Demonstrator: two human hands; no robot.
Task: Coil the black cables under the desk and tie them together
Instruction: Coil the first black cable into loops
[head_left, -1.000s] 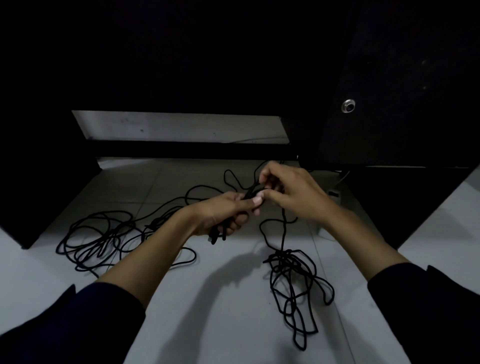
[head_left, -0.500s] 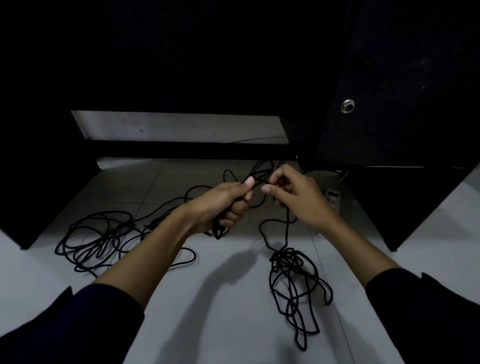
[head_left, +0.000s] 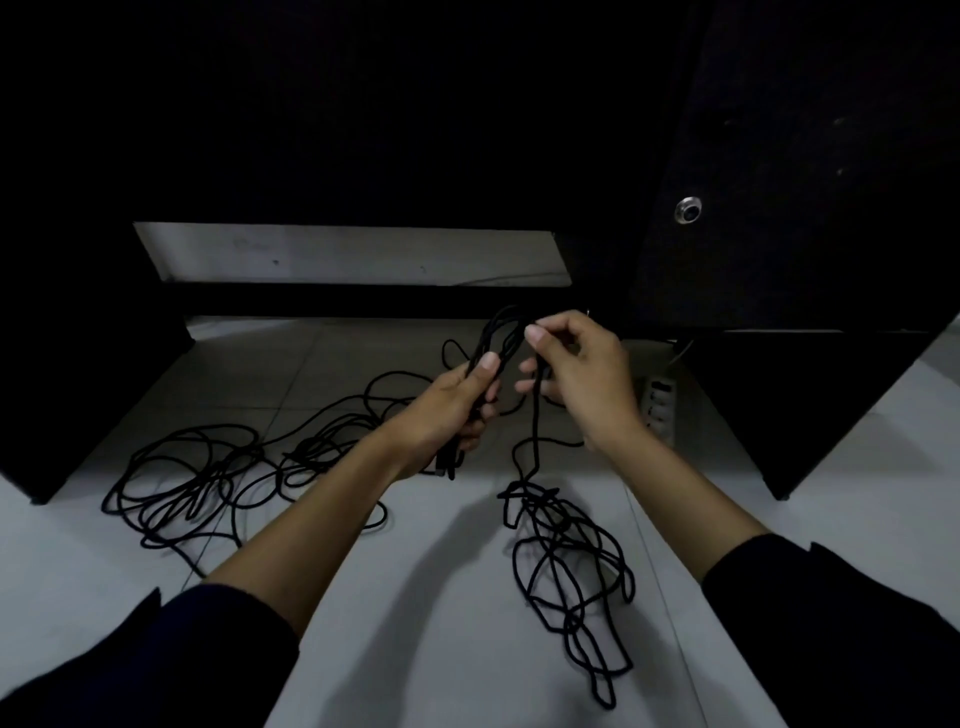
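Two sleeves (head_left: 156, 660) fill the bottom corners, both forearms reaching up the frame. Near first, lower right of centre: a loose tangle (head_left: 566, 571) of black cable lies on the pale floor (head_left: 415, 623), one strand rising out of it to the right hand (head_left: 582, 374). That hand pinches the strand between thumb and fingertip, other fingers curled. Just left of it, the left hand (head_left: 452, 410) is wrapped round a small bundle (head_left: 498, 338) of looped cable, thumb pressed on top, loops arching above the fist, ends hanging below. The hands are close but not touching.

Further left on the floor, a second heap (head_left: 187, 483) sprawls untouched. Behind the right wrist, a white power strip (head_left: 657, 400) lies on the floor; beyond it all, the dark desk (head_left: 779, 156) underside.

This cable looks light, thin and floppy, so it probably snags on itself. Best hold, I'd say: clamp the bundle at its waist and feed short lengths, teasing the tangle rather than yanking it.
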